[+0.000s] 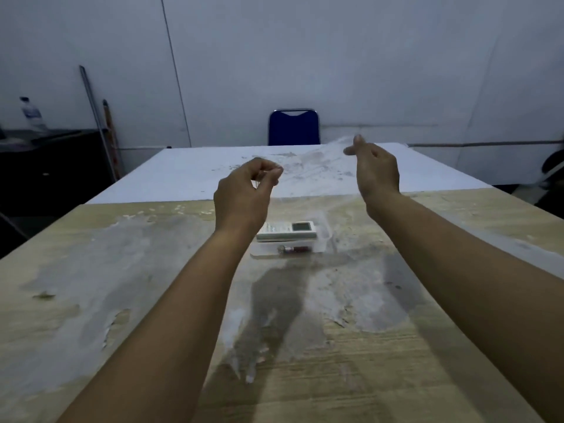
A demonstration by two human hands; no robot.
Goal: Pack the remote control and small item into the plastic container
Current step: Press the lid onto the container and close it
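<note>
A white remote control (287, 232) with a small screen lies on the worn wooden table (122, 270). Just in front of it is a small reddish item with a metal end (294, 249). Both appear to sit inside the bottom of a clear plastic bag (314, 169), which rises from the table to my hands. My left hand (244, 193) pinches the bag's upper edge between thumb and fingers, above and left of the remote. My right hand (377, 172) pinches the other side, higher and to the right. The bag is see-through and its outline is faint.
A white table (183, 175) adjoins the far edge of the wooden one, with a blue chair (293, 128) behind it. A dark counter at the left carries a water bottle (30, 112). Poles (97, 117) lean on the wall there.
</note>
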